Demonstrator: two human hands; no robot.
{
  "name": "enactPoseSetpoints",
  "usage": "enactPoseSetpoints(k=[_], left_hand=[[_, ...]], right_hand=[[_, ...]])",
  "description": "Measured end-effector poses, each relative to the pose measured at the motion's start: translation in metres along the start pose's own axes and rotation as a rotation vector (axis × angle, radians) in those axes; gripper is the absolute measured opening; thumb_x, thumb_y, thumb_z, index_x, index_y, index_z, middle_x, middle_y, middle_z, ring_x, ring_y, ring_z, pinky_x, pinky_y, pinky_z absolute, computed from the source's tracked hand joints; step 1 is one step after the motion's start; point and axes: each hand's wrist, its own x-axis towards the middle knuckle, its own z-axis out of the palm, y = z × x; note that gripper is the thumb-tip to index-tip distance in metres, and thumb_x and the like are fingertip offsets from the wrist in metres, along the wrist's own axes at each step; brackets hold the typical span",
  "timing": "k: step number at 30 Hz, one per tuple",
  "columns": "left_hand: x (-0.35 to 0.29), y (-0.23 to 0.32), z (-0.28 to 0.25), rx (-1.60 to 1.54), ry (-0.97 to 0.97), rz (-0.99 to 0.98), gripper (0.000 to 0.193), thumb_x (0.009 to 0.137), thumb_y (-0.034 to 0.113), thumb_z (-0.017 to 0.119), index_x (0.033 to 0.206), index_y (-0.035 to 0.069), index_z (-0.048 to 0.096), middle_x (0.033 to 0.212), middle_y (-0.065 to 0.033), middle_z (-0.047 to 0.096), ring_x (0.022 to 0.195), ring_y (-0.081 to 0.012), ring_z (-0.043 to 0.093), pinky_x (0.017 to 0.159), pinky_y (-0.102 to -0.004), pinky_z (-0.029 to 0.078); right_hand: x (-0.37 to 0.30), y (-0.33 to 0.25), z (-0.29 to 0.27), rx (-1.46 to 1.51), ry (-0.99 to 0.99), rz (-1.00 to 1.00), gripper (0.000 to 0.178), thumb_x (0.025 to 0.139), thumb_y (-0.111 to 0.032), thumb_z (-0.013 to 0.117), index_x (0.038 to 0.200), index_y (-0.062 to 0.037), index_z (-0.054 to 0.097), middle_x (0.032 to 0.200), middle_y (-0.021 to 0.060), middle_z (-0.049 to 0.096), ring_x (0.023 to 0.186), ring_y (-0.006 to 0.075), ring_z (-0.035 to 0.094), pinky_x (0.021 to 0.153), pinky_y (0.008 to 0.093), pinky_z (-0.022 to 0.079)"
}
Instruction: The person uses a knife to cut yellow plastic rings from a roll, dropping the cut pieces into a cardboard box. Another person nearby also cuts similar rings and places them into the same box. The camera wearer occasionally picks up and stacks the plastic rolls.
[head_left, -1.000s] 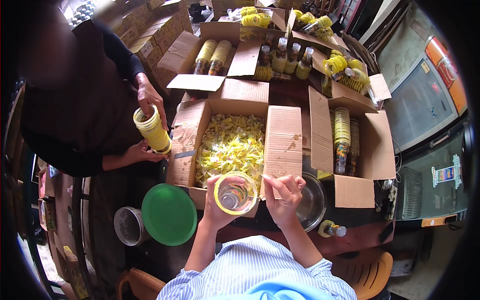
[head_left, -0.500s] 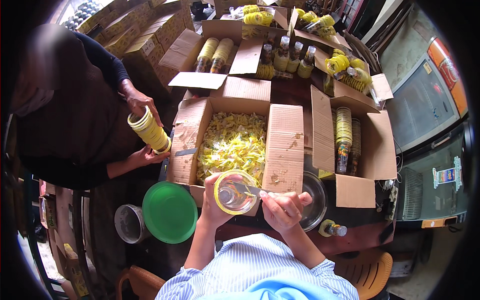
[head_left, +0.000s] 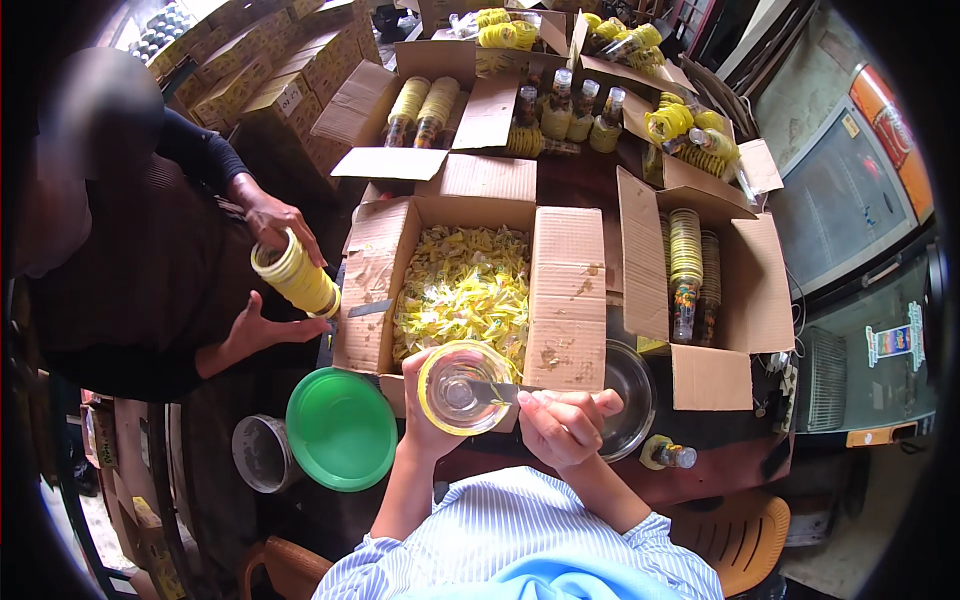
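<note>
My left hand is closed around a clear plastic cup with a yellow rim, its round mouth facing up toward me. Between the pinched fingers of my right hand is a thin flat grey blade, its far end lying across the cup's right rim. A small yellowish sliver clings near the blade, by my fingertips. Just beyond my hands, a cardboard box stands with its flaps folded out, filled with a heap of yellow and clear plastic trimmings.
At left, a co-worker handles a stack of yellow-rimmed cups. A green round lid and grey tub are left of me. A clear bowl and small cup lie right. An open box holds stacked cups.
My cup has shifted slightly left, and more of its rim faces me. The co-worker's lower hand has opened away from the cup stack. The view has shifted a little.
</note>
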Motion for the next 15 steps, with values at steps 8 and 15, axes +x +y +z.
enactPoseSetpoints(k=[8, 15], left_hand=[[-0.002, 0.001, 0.007, -0.092, -0.043, -0.051, 0.078, 0.058, 0.012, 0.082, 0.115, 0.005, 0.029, 0.105, -0.0110, 0.053, 0.097, -0.0180, 0.055, 0.083, -0.0304, 0.045], [-0.002, -0.006, 0.015, -0.411, 0.002, -0.173, 0.080, 0.061, 0.017, 0.080, 0.121, 0.007, 0.027, 0.108, -0.0118, 0.049, 0.102, -0.0228, 0.050, 0.085, -0.0345, 0.045]], right_hand=[[0.010, 0.002, 0.015, 0.110, -0.017, 0.219, 0.019, 0.065, -0.002, 0.071, 0.081, -0.0098, 0.064, 0.060, -0.0040, 0.052, 0.053, 0.0096, 0.049, 0.068, 0.0280, 0.029], [0.008, -0.004, 0.010, 0.091, 0.009, 0.239, 0.022, 0.065, -0.001, 0.070, 0.083, -0.0093, 0.062, 0.058, -0.0033, 0.049, 0.051, 0.0106, 0.046, 0.068, 0.0285, 0.031]])
